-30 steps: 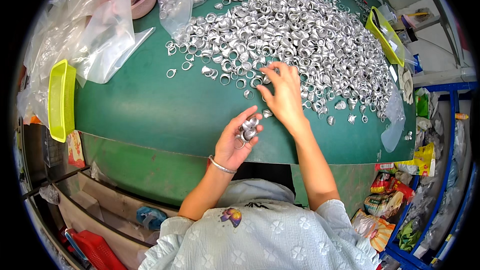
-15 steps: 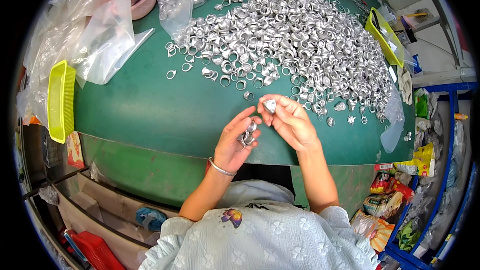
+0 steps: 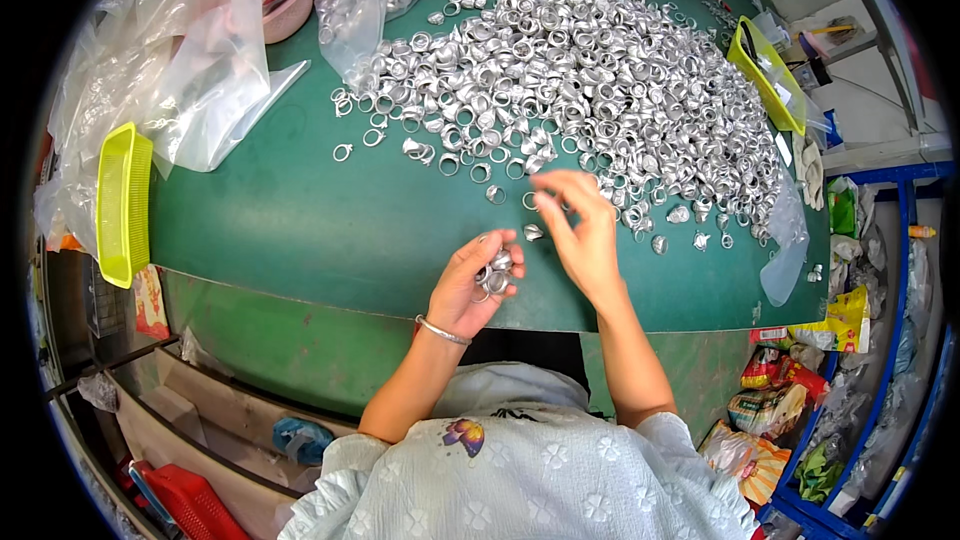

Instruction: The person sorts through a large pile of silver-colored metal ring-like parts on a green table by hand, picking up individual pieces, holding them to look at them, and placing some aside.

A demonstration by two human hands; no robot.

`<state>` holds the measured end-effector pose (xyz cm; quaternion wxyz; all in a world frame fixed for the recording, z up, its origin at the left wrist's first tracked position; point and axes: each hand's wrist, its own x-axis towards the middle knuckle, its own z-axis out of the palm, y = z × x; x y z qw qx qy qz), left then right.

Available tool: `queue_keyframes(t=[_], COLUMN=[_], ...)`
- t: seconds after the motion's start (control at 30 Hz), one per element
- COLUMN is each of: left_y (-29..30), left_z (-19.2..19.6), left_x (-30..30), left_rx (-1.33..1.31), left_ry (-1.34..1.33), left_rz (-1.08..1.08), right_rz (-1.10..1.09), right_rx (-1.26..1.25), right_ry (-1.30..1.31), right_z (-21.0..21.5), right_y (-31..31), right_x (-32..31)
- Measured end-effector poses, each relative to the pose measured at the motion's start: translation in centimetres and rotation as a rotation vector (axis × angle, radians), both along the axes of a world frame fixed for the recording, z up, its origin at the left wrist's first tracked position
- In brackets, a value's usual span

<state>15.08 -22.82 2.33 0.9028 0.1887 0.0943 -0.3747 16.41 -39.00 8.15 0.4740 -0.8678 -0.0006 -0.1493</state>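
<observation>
A large heap of silver-coloured metal rings [image 3: 620,70] covers the far middle and right of the green table [image 3: 300,210]. Several rings [image 3: 497,275] lie cupped in my left hand [image 3: 468,285], its fingers curled around them near the table's front edge. To its right, my right hand [image 3: 583,230] is over the table, thumb and fingers apart, with nothing visible between them; the fingertips are slightly blurred. One loose ring [image 3: 532,232] lies on the table between my two hands. Another ring [image 3: 530,201] is close to the right fingertips.
A yellow-green basket [image 3: 124,205] stands at the left edge, another basket [image 3: 768,80] at the far right. Clear plastic bags [image 3: 210,90] and a pink bowl [image 3: 288,12] occupy the far left. Blue shelving [image 3: 905,270] with packets is on the right.
My right hand has let go of the ring it held, which now lies on the table, and has moved slightly away and up. My left hand stays nearly in place with its rings.
</observation>
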Motion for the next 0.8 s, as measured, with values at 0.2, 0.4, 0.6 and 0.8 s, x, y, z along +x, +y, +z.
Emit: queue_keyframes(t=[0.2,0.4,0.6,0.8], left_y=[-0.6,-1.0,-0.6,-0.8], left_z=[1.8,1.8,1.0,2.2], left_x=[0.2,-0.1,-0.2,0.7], left_rx=[0.143,0.169,0.067,0.245], left_ry=[0.022,-0.026,0.090,0.014], left_rz=[-0.040,0.025,0.061,0.076], right_rz=[-0.094,-0.142,-0.066,-0.069], right_rx=[-0.463,-0.220,-0.495,0.107], right_ry=[-0.170,-0.164,0.038,0.165], right_z=[-2.9,-3.5,-3.0,-2.7], right_y=[-1.6,-2.0,-1.1,-1.3], right_x=[3.4,2.8,1.4,1.7])
